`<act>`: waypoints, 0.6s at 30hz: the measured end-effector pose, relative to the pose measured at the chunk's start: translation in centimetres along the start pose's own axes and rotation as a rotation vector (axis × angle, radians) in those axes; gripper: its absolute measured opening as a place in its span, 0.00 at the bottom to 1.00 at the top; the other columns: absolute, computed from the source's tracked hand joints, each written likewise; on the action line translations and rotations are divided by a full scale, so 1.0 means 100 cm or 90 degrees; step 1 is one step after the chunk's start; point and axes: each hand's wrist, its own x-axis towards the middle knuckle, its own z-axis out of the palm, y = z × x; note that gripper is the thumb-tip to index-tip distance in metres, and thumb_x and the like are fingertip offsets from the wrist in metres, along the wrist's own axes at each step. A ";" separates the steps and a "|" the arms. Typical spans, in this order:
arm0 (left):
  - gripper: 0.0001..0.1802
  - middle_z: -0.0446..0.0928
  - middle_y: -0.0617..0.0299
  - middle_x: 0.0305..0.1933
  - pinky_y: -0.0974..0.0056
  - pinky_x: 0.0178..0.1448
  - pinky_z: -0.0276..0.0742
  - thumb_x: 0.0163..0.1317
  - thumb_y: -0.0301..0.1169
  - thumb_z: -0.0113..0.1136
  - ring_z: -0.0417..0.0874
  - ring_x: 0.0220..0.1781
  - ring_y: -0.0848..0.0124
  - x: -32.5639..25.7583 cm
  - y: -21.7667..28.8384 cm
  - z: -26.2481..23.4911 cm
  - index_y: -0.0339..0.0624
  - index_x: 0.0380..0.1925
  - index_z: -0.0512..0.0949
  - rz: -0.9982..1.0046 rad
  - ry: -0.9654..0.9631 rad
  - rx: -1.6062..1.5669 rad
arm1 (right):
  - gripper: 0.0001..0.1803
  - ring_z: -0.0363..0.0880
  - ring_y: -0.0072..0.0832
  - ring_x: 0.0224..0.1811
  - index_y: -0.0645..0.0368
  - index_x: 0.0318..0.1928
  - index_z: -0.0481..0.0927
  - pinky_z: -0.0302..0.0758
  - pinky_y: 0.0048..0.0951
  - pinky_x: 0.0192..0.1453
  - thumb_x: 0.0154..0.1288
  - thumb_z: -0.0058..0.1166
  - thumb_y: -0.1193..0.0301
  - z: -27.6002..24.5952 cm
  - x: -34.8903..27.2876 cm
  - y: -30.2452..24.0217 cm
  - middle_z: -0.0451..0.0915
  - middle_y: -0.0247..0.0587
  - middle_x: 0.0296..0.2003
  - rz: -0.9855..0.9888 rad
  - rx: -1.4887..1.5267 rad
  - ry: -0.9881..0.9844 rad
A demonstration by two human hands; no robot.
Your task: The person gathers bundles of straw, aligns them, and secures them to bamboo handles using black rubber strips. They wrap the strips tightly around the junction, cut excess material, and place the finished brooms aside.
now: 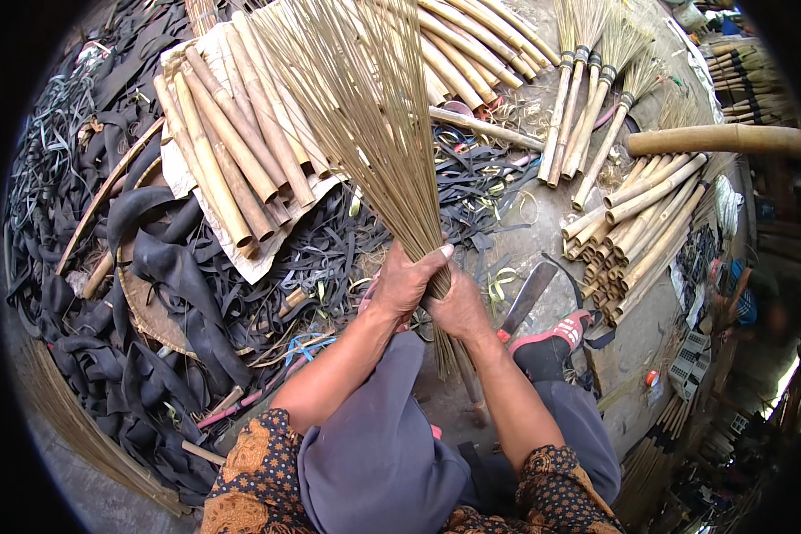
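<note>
A large bundle of thin palm-rib sticks (365, 116) rises between my hands, fanning out toward the far side. My left hand (402, 278) wraps round its narrow part, and my right hand (458, 303) grips it just beside and slightly lower. Both hands are closed and touching each other. Below them the stick ends come out over my lap, near my knees. A broad dark blade (532, 294) with a red part at its lower end lies on the ground right of my hands, next to my sandalled foot (556, 343).
Cut bamboo tubes (240, 151) lie on a pale sack at the far left. Finished stick brooms with bamboo handles (587, 98) rest at the far right, above a pile of bamboo pieces (632, 222). Black rubber strips (169, 276) cover the ground on my left.
</note>
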 end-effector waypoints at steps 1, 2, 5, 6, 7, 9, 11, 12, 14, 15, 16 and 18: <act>0.22 0.82 0.60 0.51 0.63 0.63 0.77 0.65 0.32 0.73 0.83 0.55 0.69 0.000 0.000 -0.001 0.35 0.56 0.78 0.006 -0.012 -0.004 | 0.26 0.85 0.60 0.53 0.58 0.61 0.77 0.81 0.51 0.54 0.66 0.63 0.61 -0.001 0.000 0.000 0.87 0.62 0.46 -0.015 0.006 -0.003; 0.22 0.82 0.60 0.49 0.64 0.61 0.77 0.65 0.31 0.72 0.83 0.53 0.70 0.001 -0.001 -0.002 0.35 0.55 0.78 0.012 -0.022 -0.007 | 0.25 0.85 0.60 0.52 0.59 0.60 0.78 0.81 0.51 0.54 0.65 0.63 0.62 -0.001 0.001 -0.001 0.87 0.62 0.45 -0.016 0.008 -0.010; 0.22 0.82 0.61 0.48 0.64 0.60 0.77 0.65 0.32 0.73 0.83 0.52 0.70 -0.003 -0.001 -0.005 0.36 0.55 0.78 0.007 -0.012 -0.022 | 0.25 0.85 0.60 0.52 0.58 0.59 0.79 0.81 0.51 0.54 0.66 0.63 0.61 0.003 -0.004 -0.006 0.87 0.62 0.45 0.002 0.026 0.028; 0.22 0.82 0.61 0.48 0.64 0.61 0.77 0.65 0.32 0.73 0.83 0.52 0.70 -0.004 -0.003 -0.003 0.36 0.55 0.78 0.007 -0.013 -0.024 | 0.25 0.85 0.61 0.52 0.58 0.60 0.79 0.81 0.52 0.54 0.66 0.63 0.60 0.001 -0.005 -0.006 0.87 0.63 0.45 0.018 0.004 0.010; 0.22 0.82 0.61 0.48 0.64 0.61 0.77 0.65 0.32 0.73 0.83 0.52 0.70 -0.003 -0.003 -0.002 0.36 0.55 0.78 0.012 -0.016 -0.023 | 0.26 0.85 0.61 0.52 0.58 0.60 0.78 0.81 0.52 0.54 0.66 0.63 0.60 0.000 -0.003 -0.006 0.87 0.63 0.45 0.013 -0.009 -0.001; 0.22 0.82 0.62 0.48 0.63 0.61 0.77 0.65 0.33 0.73 0.83 0.52 0.70 -0.002 -0.002 -0.002 0.36 0.55 0.78 0.017 -0.011 -0.030 | 0.26 0.85 0.62 0.52 0.58 0.61 0.78 0.81 0.53 0.54 0.66 0.63 0.59 0.000 0.000 -0.006 0.86 0.63 0.45 0.012 -0.022 -0.002; 0.22 0.82 0.62 0.48 0.63 0.60 0.77 0.65 0.33 0.74 0.83 0.52 0.71 -0.002 -0.004 0.001 0.36 0.54 0.78 0.004 0.013 -0.049 | 0.27 0.84 0.63 0.52 0.57 0.61 0.77 0.81 0.54 0.54 0.67 0.63 0.59 0.001 -0.001 -0.006 0.86 0.64 0.44 0.022 -0.025 0.014; 0.22 0.82 0.62 0.48 0.64 0.60 0.78 0.64 0.33 0.74 0.83 0.51 0.71 -0.003 -0.005 0.003 0.36 0.54 0.78 0.034 0.028 -0.019 | 0.27 0.84 0.63 0.52 0.57 0.61 0.77 0.81 0.54 0.53 0.67 0.63 0.59 0.004 -0.002 -0.006 0.86 0.64 0.44 0.051 -0.033 0.028; 0.22 0.82 0.62 0.48 0.64 0.58 0.78 0.64 0.31 0.74 0.82 0.51 0.72 -0.003 -0.006 0.007 0.35 0.54 0.78 0.068 0.078 0.053 | 0.27 0.84 0.64 0.51 0.57 0.61 0.77 0.81 0.55 0.53 0.66 0.63 0.58 0.010 -0.004 -0.007 0.86 0.65 0.44 0.105 -0.044 0.063; 0.21 0.82 0.62 0.48 0.65 0.57 0.79 0.64 0.31 0.74 0.82 0.50 0.73 -0.002 -0.005 0.007 0.35 0.54 0.79 0.056 0.086 0.065 | 0.27 0.84 0.64 0.51 0.57 0.61 0.77 0.81 0.55 0.53 0.66 0.63 0.58 0.011 -0.003 -0.007 0.86 0.65 0.43 0.112 -0.065 0.063; 0.21 0.82 0.62 0.47 0.65 0.56 0.79 0.63 0.30 0.74 0.82 0.49 0.73 0.000 -0.005 0.006 0.35 0.53 0.79 0.044 0.096 0.076 | 0.27 0.84 0.64 0.51 0.57 0.61 0.77 0.81 0.56 0.53 0.67 0.64 0.58 0.013 -0.001 -0.008 0.86 0.65 0.43 0.116 -0.083 0.067; 0.20 0.82 0.62 0.46 0.65 0.55 0.80 0.63 0.29 0.73 0.82 0.47 0.73 0.002 -0.005 0.006 0.35 0.53 0.79 0.040 0.108 0.071 | 0.26 0.84 0.64 0.51 0.58 0.60 0.78 0.81 0.55 0.53 0.66 0.64 0.59 0.013 -0.001 -0.008 0.86 0.65 0.43 0.114 -0.095 0.064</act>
